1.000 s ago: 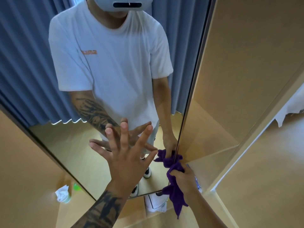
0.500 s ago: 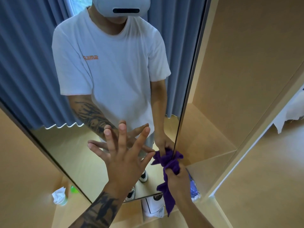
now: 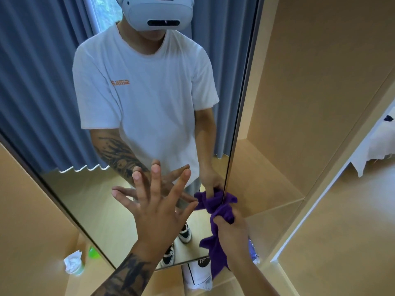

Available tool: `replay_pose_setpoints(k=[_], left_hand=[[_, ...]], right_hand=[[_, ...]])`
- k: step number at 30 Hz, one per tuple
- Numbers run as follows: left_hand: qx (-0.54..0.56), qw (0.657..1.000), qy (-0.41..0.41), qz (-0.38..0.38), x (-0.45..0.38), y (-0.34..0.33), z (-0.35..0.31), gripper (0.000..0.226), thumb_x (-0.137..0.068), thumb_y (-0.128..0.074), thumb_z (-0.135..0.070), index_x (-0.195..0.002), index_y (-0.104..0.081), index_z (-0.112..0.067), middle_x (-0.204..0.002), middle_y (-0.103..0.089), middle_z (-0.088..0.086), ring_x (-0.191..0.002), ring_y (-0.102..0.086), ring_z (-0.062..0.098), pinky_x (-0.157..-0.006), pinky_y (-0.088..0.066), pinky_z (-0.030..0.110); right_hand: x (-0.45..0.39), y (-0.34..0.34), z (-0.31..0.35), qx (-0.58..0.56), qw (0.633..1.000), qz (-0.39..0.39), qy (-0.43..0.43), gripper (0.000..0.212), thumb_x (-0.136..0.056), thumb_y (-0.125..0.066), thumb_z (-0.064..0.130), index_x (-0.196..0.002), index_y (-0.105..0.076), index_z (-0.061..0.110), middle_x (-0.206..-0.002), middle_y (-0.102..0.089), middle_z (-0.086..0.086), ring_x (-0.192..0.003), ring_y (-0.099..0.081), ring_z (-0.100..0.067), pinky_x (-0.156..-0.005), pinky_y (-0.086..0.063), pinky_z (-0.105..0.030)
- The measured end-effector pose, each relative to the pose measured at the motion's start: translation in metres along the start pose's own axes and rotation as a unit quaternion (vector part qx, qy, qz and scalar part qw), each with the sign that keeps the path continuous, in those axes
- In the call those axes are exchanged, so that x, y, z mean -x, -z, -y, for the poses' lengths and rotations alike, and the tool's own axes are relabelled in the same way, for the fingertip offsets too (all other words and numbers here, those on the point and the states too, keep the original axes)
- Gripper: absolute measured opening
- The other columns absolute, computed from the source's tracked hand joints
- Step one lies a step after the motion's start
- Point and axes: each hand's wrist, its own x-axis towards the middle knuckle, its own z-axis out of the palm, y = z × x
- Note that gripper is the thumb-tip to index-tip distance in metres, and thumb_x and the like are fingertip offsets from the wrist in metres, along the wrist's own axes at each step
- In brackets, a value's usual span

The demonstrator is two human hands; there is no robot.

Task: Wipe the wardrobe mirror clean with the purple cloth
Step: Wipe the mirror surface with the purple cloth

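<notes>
Head view: left grip (image 3: pixel 157 212) is spread flat against the mirror (image 3: pixel 70 184). Just to its right, right grip (image 3: pixel 232 229) clenches the cloth (image 3: pixel 220 210), bunched on the mirror's lower right edge.

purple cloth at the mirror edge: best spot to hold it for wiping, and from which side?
Hold the purple cloth at its bunched middle, as the right hand does now, coming from below on the room side. The wad above the grip meets the mirror at its right edge, while the loose tail hangs clear under the wrist. The left hand is spread against the glass.
</notes>
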Motion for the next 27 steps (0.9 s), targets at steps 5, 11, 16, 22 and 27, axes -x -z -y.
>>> replay_pose_setpoints(k=[5, 11, 16, 22, 27], left_hand=[[0.007, 1.0, 0.004, 0.001, -0.002, 0.001, -0.001, 0.079, -0.091, -0.042, -0.085, -0.16, -0.025, -0.05, -0.175, 0.017, 0.004, -0.159, 0.021, 0.036, -0.107, 0.0, 0.089], [0.021, 1.0, 0.006, 0.003, -0.001, 0.001, -0.001, 0.077, -0.092, -0.038, -0.085, -0.16, -0.023, -0.051, -0.175, 0.017, 0.003, -0.159, 0.022, 0.035, -0.107, 0.002, 0.088], [0.0, 1.0, 0.005, -0.005, -0.001, -0.002, 0.0, 0.086, -0.088, -0.047, -0.087, -0.162, -0.02, -0.052, -0.175, 0.017, 0.004, -0.159, 0.02, 0.037, -0.108, 0.002, 0.088], [0.009, 1.0, 0.003, -0.005, -0.001, -0.002, 0.0, 0.085, -0.088, -0.049, -0.086, -0.161, -0.021, -0.052, -0.175, 0.017, 0.003, -0.16, 0.02, 0.036, -0.109, 0.003, 0.088], [0.015, 1.0, 0.003, -0.004, -0.001, -0.001, 0.0, 0.083, -0.089, -0.045, -0.086, -0.161, -0.021, -0.052, -0.175, 0.018, 0.003, -0.159, 0.022, 0.035, -0.109, 0.006, 0.086]], right_hand=[[-0.011, 0.002, 0.001, 0.021, 0.997, 0.025, -0.069, 0.011, -0.088, -0.07, 0.007, -0.085, -0.065, 0.016, -0.058, -0.063, 0.004, -0.063, -0.057, -0.02, -0.067, -0.047, -0.036], [-0.005, 0.01, 0.023, -0.05, 0.998, 0.038, 0.022, 0.038, -0.087, -0.064, 0.003, -0.081, -0.071, 0.041, -0.064, -0.062, 0.002, -0.06, -0.061, -0.024, -0.058, -0.059, -0.04], [-0.006, -0.001, -0.005, 0.01, 0.999, 0.017, -0.026, 0.019, -0.086, -0.066, 0.004, -0.083, -0.068, 0.023, -0.064, -0.061, -0.001, -0.06, -0.064, -0.031, -0.059, -0.057, -0.041], [-0.012, 0.004, 0.003, 0.04, 0.994, 0.045, -0.095, 0.011, -0.08, -0.075, 0.007, -0.08, -0.066, 0.013, -0.047, -0.058, 0.005, -0.06, -0.057, -0.022, -0.067, -0.046, -0.038], [-0.002, 0.018, 0.035, -0.066, 0.996, 0.062, 0.017, 0.03, -0.087, -0.066, -0.003, -0.078, -0.072, 0.025, -0.064, -0.055, -0.007, -0.061, -0.056, -0.033, -0.053, -0.058, -0.041]])
